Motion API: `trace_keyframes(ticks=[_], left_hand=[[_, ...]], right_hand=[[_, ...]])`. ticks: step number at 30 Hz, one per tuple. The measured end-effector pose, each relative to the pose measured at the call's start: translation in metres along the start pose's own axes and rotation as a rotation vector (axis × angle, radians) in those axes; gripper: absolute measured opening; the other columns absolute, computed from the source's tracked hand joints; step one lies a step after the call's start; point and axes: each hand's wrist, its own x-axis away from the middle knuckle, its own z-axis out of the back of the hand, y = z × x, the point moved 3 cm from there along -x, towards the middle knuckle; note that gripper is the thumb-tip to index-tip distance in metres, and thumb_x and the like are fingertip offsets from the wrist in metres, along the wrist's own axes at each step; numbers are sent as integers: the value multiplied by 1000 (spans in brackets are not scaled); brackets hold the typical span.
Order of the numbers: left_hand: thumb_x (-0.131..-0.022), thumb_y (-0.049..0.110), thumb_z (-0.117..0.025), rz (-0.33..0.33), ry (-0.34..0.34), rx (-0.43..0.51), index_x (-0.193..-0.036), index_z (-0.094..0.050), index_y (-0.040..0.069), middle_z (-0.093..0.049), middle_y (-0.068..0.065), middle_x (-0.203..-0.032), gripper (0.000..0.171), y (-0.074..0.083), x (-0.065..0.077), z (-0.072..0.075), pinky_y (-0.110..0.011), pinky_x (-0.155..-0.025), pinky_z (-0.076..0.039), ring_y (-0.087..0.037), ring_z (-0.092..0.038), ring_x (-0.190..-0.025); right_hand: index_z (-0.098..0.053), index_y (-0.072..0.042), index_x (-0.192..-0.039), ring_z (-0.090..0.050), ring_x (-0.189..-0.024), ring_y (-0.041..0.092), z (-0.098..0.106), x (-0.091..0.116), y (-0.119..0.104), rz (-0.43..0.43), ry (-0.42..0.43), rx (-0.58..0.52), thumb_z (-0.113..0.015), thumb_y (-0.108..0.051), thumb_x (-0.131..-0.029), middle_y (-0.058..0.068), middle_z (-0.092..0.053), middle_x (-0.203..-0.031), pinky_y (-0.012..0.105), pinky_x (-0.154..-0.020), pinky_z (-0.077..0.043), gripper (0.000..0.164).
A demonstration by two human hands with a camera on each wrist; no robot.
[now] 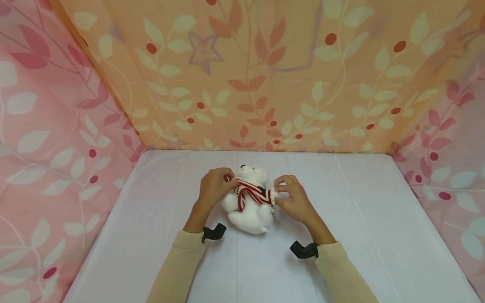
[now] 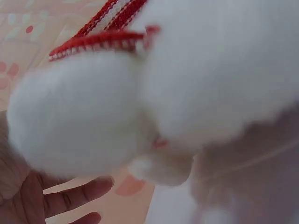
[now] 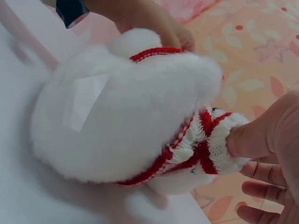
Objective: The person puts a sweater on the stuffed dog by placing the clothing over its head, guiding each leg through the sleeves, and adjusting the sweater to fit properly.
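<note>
A white plush bear [image 1: 248, 219] lies on the table, its head toward the back, with a red-and-white striped knitted scarf [image 1: 251, 189] about its neck and chest. My right hand [image 1: 297, 202] pinches the white ribbed end of the scarf; the right wrist view shows the thumb pressed on this knitted end [image 3: 220, 148]. On the other side my left hand [image 1: 214, 187] grips the scarf's edge with thumb and index finger beside the bear's neck. In the left wrist view the white plush paw [image 2: 77, 112] hides part of this hand, and its other fingers [image 2: 79, 196] stretch out below.
A white cloth covers the table [image 1: 360, 210]. An orange leaf-patterned curtain [image 1: 250, 84] hangs along the back edge, with pink patterned curtains [image 1: 49, 139] at both sides. Each wrist bears a black camera mount [image 1: 304, 250].
</note>
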Motion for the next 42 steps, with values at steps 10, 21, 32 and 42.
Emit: trace_keyframes(ticks=[10, 21, 32, 42], left_hand=[[-88, 26, -77, 17, 2, -18, -79, -71, 20, -64, 3, -71, 13, -7, -2, 4, -32, -55, -41, -13, -55, -63], [-89, 25, -81, -176, -12, -16, -100, -70, 18, -59, 1, -93, 17, 31, 9, 8, -30, -61, -45, -14, -55, -77], [-86, 15, -83, -404, -372, -130, -113, -75, 13, -67, 1, -108, 28, 71, 29, -2, -29, -85, -53, -14, -64, -96], [-85, 2, -79, -376, -297, -76, -100, -78, 14, -69, 5, -98, 20, 69, 26, -16, -27, -83, -54, -12, -66, -93]], right_hand=[[-75, -5, -76, -51, -107, 26, 6, -1, -4, -68, 35, 40, -80, 0, -73, 3, -61, -99, 44, -87, -41, 8], [-79, -11, -90, -54, -86, 21, 9, 1, -2, -98, -3, 102, -82, -5, -77, -5, -64, -92, 36, -71, -43, 15], [-79, -14, -97, -52, -71, 23, 14, 2, -4, -91, -40, 122, -84, -7, -79, 0, -65, -80, 29, -60, -38, 19], [-78, -5, -107, -57, -69, 16, 7, 4, -8, -108, -118, 110, -81, -7, -82, -2, -68, -78, 26, -55, -44, 25]])
